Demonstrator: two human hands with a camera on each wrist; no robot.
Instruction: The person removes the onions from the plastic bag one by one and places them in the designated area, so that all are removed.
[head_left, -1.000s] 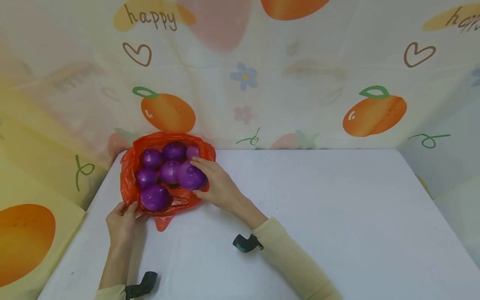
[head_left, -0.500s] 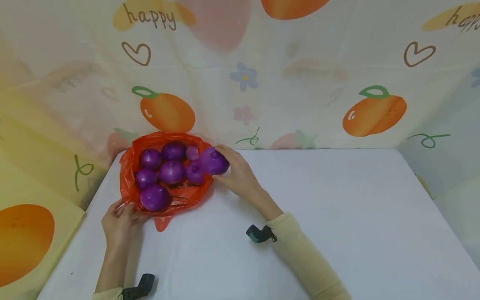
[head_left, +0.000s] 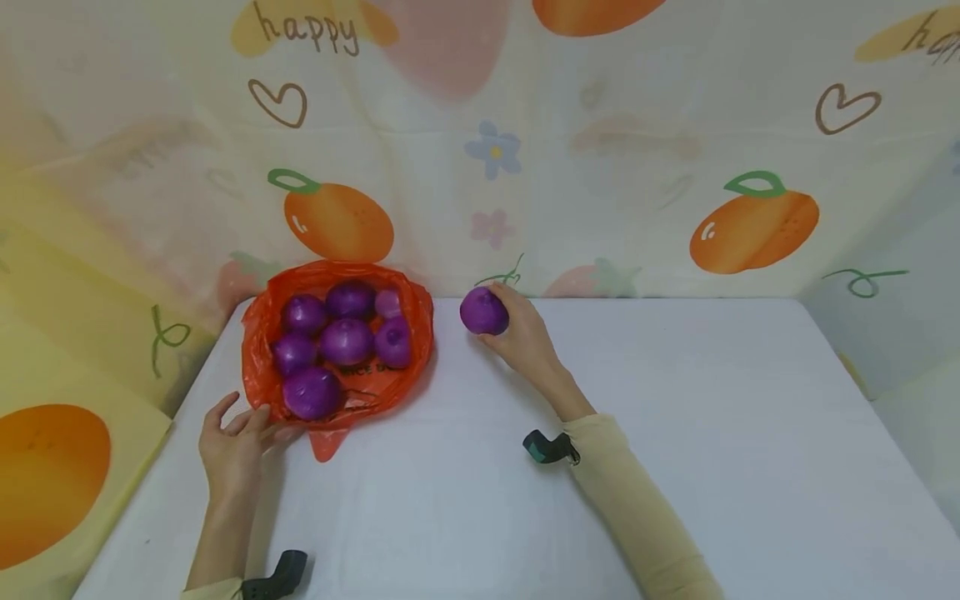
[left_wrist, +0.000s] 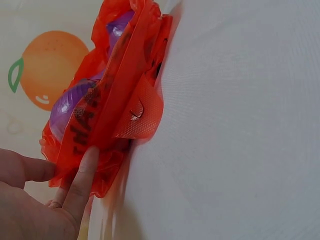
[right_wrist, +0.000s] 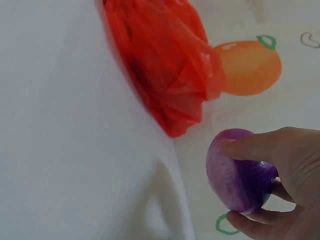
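A purple onion [head_left: 483, 311] is held in the fingers of my right hand [head_left: 525, 337], raised to the right of the red plastic bag [head_left: 420, 367]. The right wrist view shows the thumb on one side of this onion [right_wrist: 235, 175] and fingers on the other. Several more purple onions [head_left: 347, 342] lie inside the bag, whose mouth is spread wide. My left hand [head_left: 234, 446] is at the bag's near left edge. In the left wrist view, its fairly straight fingers [left_wrist: 82, 187] touch the bag's side [left_wrist: 107, 115], where dark printing shows.
The bag stands on a white-covered table [head_left: 637, 400], at its far left corner. Behind the table hangs a cloth [head_left: 600, 192] printed with oranges, hearts and flowers. Dark wrist devices [head_left: 551, 447] sit at both sleeves.
My right hand has lifted the onion out from over the bag and carried it rightward and away. The left hand's fingers have loosened and spread at the bag's edge.
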